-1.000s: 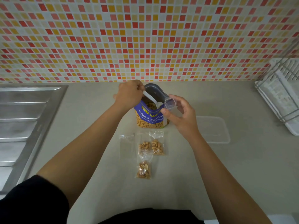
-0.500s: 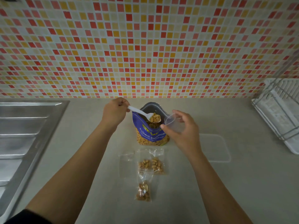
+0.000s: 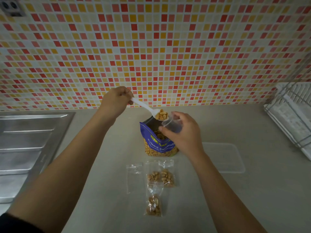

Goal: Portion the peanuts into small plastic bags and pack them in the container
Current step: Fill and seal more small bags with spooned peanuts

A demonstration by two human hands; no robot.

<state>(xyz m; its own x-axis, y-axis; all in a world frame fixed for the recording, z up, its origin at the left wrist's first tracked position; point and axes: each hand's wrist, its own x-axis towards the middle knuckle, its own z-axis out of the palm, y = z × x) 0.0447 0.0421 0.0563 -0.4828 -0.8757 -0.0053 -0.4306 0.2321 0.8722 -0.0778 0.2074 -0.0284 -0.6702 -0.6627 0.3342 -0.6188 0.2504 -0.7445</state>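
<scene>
A blue peanut packet [image 3: 158,145] stands open on the counter. My left hand [image 3: 116,101] grips a white plastic spoon [image 3: 144,106] heaped with peanuts, held above the packet's mouth. Right beside the spoon's bowl, my right hand [image 3: 183,133] holds a small clear plastic bag [image 3: 171,125] with its mouth open. Three small filled bags lie in front of the packet, two side by side [image 3: 160,177] and one nearer me [image 3: 153,206]. An empty small bag [image 3: 134,175] lies left of them. A clear lidded container [image 3: 223,157] sits to the right.
A steel sink drainboard [image 3: 25,148] fills the left side. A white dish rack [image 3: 292,118] stands at the right edge. The mosaic-tiled wall [image 3: 151,47] rises behind the counter, with a socket [image 3: 11,7] at top left.
My left hand lifted the spoon out of the packet with a load of peanuts and brought it up to the small bag's mouth. The camera tilted upward.
</scene>
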